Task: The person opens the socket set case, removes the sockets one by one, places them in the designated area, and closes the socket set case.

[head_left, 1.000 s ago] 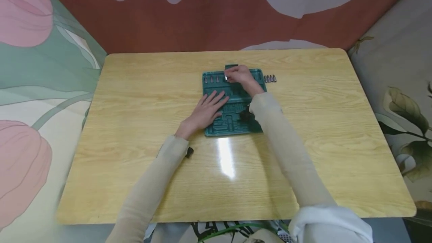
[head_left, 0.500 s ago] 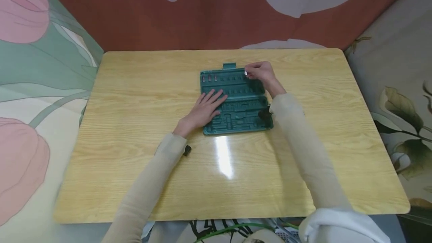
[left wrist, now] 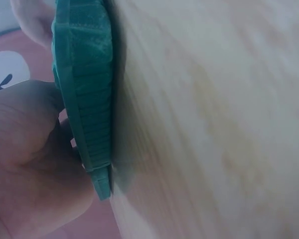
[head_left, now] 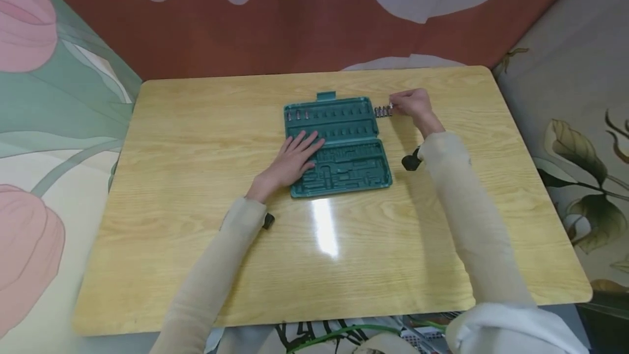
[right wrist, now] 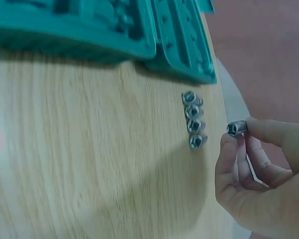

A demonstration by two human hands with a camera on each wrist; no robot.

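Left hand (head_left: 290,160) lies flat with straight fingers on the green tool case (head_left: 339,149), center of the head view, on the wooden table (head_left: 196,179). Right hand (head_left: 415,105), upper right of the case, pinches 1 small metal socket (right wrist: 236,128) between thumb and fingertips. A row of 4 sockets (right wrist: 193,119) lies on the table just beside the case's right edge, near the held one.

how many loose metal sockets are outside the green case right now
5: four stand in a row on the table beside the green case; one socket is pinched in the right hand. More sit inside the case.
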